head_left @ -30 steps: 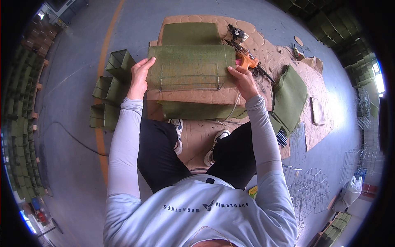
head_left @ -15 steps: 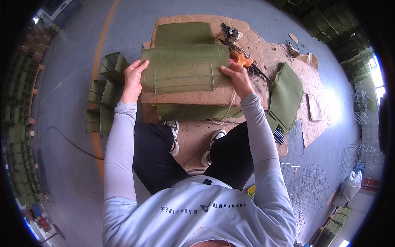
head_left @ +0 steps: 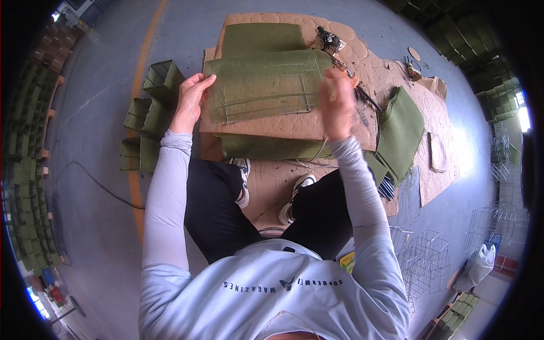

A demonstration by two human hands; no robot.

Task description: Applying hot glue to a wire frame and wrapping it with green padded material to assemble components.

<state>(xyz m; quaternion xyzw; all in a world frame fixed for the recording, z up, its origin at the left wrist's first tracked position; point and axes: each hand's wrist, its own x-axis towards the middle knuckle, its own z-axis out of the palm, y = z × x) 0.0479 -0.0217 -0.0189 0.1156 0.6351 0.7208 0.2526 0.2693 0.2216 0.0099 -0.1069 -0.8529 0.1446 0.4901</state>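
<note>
A sheet of thin green fabric (head_left: pixel 255 68) lies across a cardboard-topped work surface in front of me, its right side curving. Through the cloth the straight bars of a wire frame (head_left: pixel 306 93) show. My left hand (head_left: pixel 191 99) pinches the sheet's left edge between thumb and fingers. At the right edge, my right hand (head_left: pixel 338 107) is smeared by motion, and whether it grips the cloth is unclear. Just beyond it an orange tool (head_left: pixel 355 81) is mostly hidden. Another flat green piece (head_left: pixel 263 37) rests behind the sheet.
Open green fabric boxes (head_left: pixel 139 113) stand on the floor to the left. Folded green cloth (head_left: pixel 401 133) lies right of the cardboard (head_left: pixel 277 131). Blackened tools (head_left: pixel 330 41) sit at the back right. Wire frames (head_left: pixel 424 255) are on the floor at the lower right.
My right hand has turned upward and moved in at the sheet's right side, now blurred. The sheet's right part has bent. My left hand keeps its pinch. The whole view has shifted slightly.
</note>
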